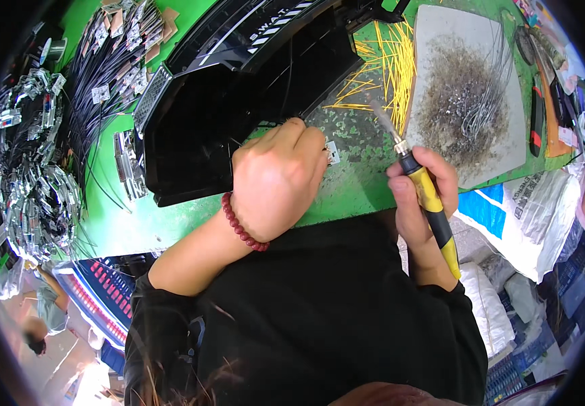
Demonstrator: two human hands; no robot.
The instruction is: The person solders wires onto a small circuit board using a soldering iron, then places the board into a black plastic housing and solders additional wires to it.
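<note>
My left hand (pixel 277 177), with a red bead bracelet on the wrist, rests on the green worktable (pixel 360 183) and pinches a small white part (pixel 333 153) and a thin black wire. My right hand (pixel 419 196) grips a yellow and black soldering iron (pixel 428 196) like a pen. Its metal tip (pixel 382 116) points up and left, a little above and to the right of the small part. Loose yellow wire pieces (pixel 390 64) lie just beyond the tip.
A big black housing (pixel 238 88) stands left of centre. A grey, scorched pad (pixel 472 95) with thin wires lies at right. Bundles of black cables with tags (pixel 106 61) and shiny packets (pixel 32 176) fill the left. White sacks (pixel 536 210) sit below the table edge.
</note>
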